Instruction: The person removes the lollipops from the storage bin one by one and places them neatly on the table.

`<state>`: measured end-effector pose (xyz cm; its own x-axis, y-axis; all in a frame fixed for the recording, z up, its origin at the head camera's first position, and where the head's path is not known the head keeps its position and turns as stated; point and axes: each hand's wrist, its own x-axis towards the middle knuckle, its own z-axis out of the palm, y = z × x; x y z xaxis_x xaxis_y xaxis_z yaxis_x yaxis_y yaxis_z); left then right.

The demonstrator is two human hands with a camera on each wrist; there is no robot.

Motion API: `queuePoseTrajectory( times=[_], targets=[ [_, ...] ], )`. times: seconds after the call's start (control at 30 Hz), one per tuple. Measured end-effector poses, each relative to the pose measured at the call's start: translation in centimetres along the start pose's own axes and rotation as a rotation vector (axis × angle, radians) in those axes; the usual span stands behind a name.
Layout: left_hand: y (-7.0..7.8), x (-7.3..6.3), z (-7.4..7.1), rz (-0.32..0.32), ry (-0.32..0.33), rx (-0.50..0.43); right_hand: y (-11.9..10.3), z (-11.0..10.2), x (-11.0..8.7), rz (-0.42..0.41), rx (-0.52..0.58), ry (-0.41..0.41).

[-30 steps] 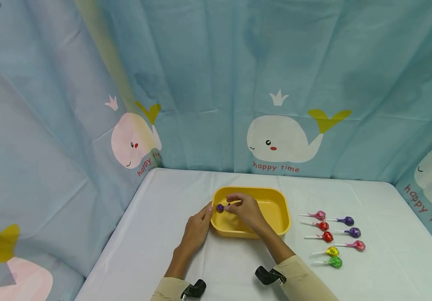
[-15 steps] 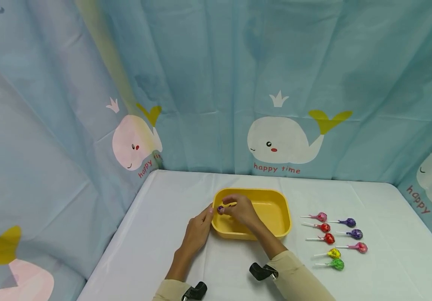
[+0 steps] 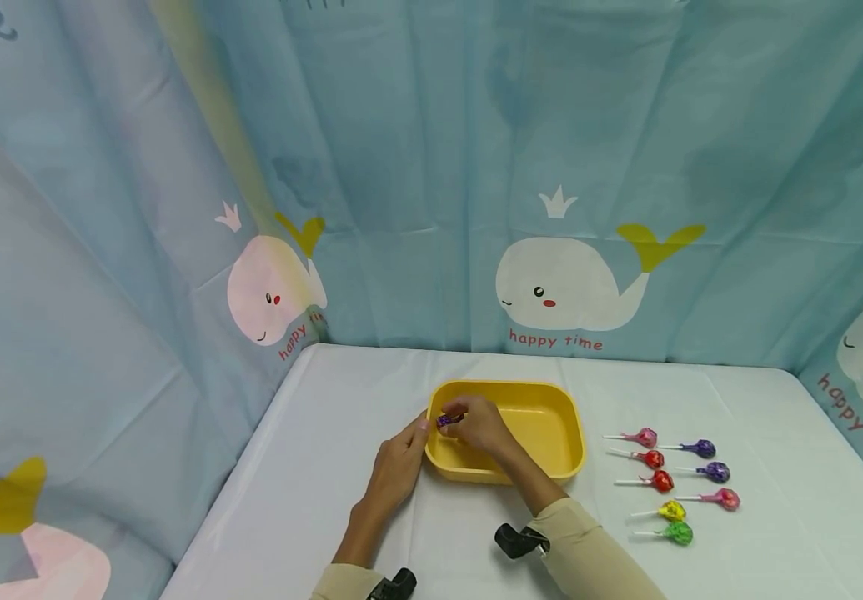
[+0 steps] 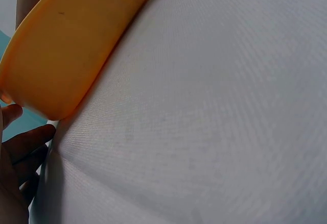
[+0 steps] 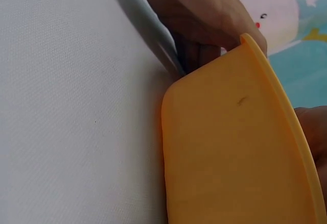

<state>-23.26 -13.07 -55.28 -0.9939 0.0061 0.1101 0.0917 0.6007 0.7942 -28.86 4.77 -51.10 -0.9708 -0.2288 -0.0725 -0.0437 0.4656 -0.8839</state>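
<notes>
In the head view a yellow plastic box [image 3: 547,433] stands on the white-covered table. My right hand [image 3: 479,425] reaches over its near side into the left end. Thumb and fingers pinch a purple-wrapped lollipop [image 3: 446,421] there; its stick is hidden by the hand. My left hand [image 3: 398,462] rests against the outside of the box's left end, thumb up by the rim. In the left wrist view the fingers [image 4: 30,143] extend to the orange-looking wall [image 4: 61,50]. The right wrist view has the box's outer wall [image 5: 230,142] in front of most of the right hand.
To the right of the box lie several wrapped lollipops: pink [image 3: 647,437], red [image 3: 661,481], purple [image 3: 716,472], yellow [image 3: 673,511] and green [image 3: 678,533]. A blue curtain [image 3: 416,167] with printed whales hangs behind and left of the table.
My right hand has shifted slightly left over the purple lollipop, covering more of its stick. The left hand stays at the box's left end. The whole scene sits slightly lower in view.
</notes>
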Motion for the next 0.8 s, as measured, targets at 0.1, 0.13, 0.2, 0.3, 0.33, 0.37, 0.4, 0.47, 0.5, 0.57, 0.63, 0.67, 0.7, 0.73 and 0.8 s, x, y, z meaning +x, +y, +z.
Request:
queuePoseTrajectory(
  times=[0.1, 0.13, 0.2, 0.3, 0.33, 0.37, 0.4, 0.47, 0.5, 0.57, 0.63, 0.67, 0.7, 0.73, 0.8],
  targets=[
    [0.0, 0.0, 0.0, 0.004, -0.004, -0.008, 0.1, 0.1, 0.1, 0.005, -0.024, -0.014],
    [0.1, 0.0, 0.0, 0.008, -0.002, -0.008, 0.1, 0.1, 0.1, 0.004, -0.032, -0.015],
    [0.1, 0.0, 0.0, 0.013, 0.001, -0.002, 0.1, 0.1, 0.1, -0.008, -0.051, -0.020],
    [0.1, 0.0, 0.0, 0.024, 0.009, 0.008, 0.1, 0.2, 0.1, -0.030, -0.076, -0.030],
    [0.1, 0.0, 0.0, 0.026, 0.010, 0.010, 0.2, 0.2, 0.1, -0.041, -0.088, -0.033],
    [0.1, 0.0, 0.0, 0.029, 0.010, 0.010, 0.2, 0.2, 0.1, -0.045, -0.094, -0.035],
    [0.1, 0.0, 0.0, 0.030, 0.010, 0.009, 0.2, 0.2, 0.0, -0.050, -0.103, -0.037],
    [0.2, 0.0, -0.1, 0.029, 0.008, 0.006, 0.2, 0.2, 0.0, -0.066, -0.123, -0.039],
    [0.2, 0.0, -0.1, 0.028, 0.007, 0.004, 0.2, 0.2, -0.1, -0.069, -0.133, -0.040],
    [0.2, 0.0, 0.0, 0.025, 0.005, 0.003, 0.2, 0.2, -0.2, -0.070, -0.150, -0.038],
    [0.3, 0.0, 0.0, 0.019, 0.005, 0.002, 0.1, 0.1, -0.4, -0.077, -0.160, -0.036],
    [0.3, 0.0, 0.0, 0.016, 0.004, 0.004, 0.1, 0.0, -0.5, -0.080, -0.163, -0.034],
    [0.3, 0.0, 0.0, 0.016, 0.004, 0.005, 0.1, -0.1, -0.6, -0.080, -0.159, -0.031],
    [0.3, 0.0, 0.0, 0.013, 0.005, 0.005, 0.1, -0.2, -0.7, -0.089, -0.158, -0.025],
    [0.3, 0.0, 0.0, 0.008, 0.005, 0.003, 0.2, -0.5, -0.9, -0.112, -0.151, -0.010]
  ],
)
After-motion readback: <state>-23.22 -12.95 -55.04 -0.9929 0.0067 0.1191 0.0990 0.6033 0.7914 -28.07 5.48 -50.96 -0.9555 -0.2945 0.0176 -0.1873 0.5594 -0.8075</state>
